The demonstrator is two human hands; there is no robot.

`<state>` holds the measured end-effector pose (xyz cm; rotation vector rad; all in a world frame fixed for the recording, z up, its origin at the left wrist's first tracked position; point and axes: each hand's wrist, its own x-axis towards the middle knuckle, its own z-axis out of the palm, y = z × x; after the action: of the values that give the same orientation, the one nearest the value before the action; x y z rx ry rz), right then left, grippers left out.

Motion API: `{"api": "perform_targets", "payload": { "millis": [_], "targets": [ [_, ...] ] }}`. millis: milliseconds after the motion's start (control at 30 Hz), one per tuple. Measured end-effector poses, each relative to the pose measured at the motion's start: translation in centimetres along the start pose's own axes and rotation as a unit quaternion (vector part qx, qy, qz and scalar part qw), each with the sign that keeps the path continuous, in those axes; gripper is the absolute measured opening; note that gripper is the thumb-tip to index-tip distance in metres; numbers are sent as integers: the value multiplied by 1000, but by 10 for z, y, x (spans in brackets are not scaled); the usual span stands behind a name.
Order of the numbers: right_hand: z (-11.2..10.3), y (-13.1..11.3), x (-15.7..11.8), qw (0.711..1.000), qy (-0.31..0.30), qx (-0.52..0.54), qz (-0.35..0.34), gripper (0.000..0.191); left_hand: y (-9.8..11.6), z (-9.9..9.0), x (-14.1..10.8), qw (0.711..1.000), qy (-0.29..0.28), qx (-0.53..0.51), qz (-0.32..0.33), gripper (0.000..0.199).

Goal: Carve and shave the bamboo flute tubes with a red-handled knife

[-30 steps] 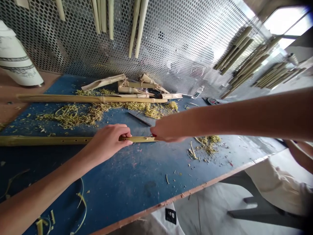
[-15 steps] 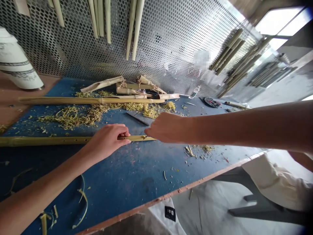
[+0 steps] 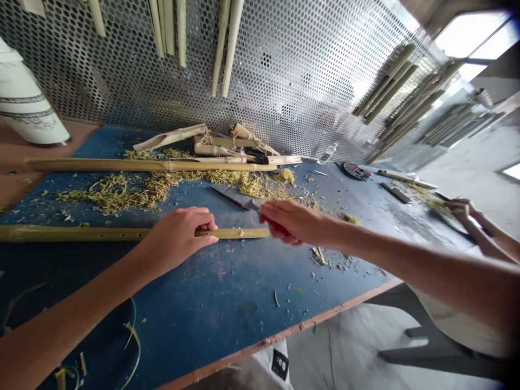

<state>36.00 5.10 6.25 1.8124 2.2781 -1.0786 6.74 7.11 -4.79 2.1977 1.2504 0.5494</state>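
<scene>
A bamboo tube (image 3: 244, 233) with a row of small holes lies across the blue table. My left hand (image 3: 189, 227) is closed around it near its right end, thumb on the near side and fingers over the far side. Beyond that cut end is my right hand (image 3: 288, 219), its fingers curled and blurred by motion, apart from the tube. A short grey blade-like tip (image 3: 254, 205) shows at its finger side, so it grips a small metal-bladed tool, mostly hidden. Just behind lies a thin dark metal tool (image 3: 228, 197) on the table.
A longer bamboo pole (image 3: 154, 165), split bamboo pieces (image 3: 231, 142) and curly shavings (image 3: 122, 192) lie at the back, before a perforated metal panel (image 3: 276, 70). A white cup (image 3: 32, 108) stands left, a small bottle (image 3: 327, 154) back right. Another person's hands (image 3: 463, 208) are far right.
My right hand has pulled back to the right from the tube, uncovering its end and a rough spot on it. My left hand keeps its hold. The view has shifted slightly; another person's hands now show.
</scene>
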Motion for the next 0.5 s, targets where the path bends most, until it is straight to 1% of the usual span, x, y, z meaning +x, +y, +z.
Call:
{"api": "perform_targets", "payload": {
  "millis": [67, 100, 133, 233, 300, 367, 400, 433, 500],
  "targets": [
    [0, 12, -4, 992, 108, -43, -48, 38, -2, 2, -1, 1000, -2, -3, -3, 24],
    [0, 18, -4, 985, 144, -64, -72, 33, -3, 2, -2, 1000, -3, -5, -4, 23],
    [0, 23, -2, 978, 166, -81, -96, 27, -5, 3, -2, 1000, -3, -7, -6, 22],
    [2, 36, 8, 966, 183, -101, -149, 16, -9, 4, -4, 1000, -5, -8, -13, 21],
    [5, 44, 16, 958, 206, -85, -178, 16, -12, 4, -6, 1000, 1, 0, -8, 21],
    [10, 52, 22, 945, 241, -49, -213, 16, -15, 7, -9, 999, 33, 27, 26, 20],
    [12, 56, 24, 939, 254, -30, -229, 14, -17, 8, -11, 996, 58, 42, 51, 20],
    [14, 61, 26, 935, 261, -13, -239, 12, -20, 10, -15, 994, 75, 54, 66, 22],
    [18, 68, 26, 939, 252, 1, -235, 6, -27, 15, -24, 990, 91, 67, 79, 21]
  ]
}}
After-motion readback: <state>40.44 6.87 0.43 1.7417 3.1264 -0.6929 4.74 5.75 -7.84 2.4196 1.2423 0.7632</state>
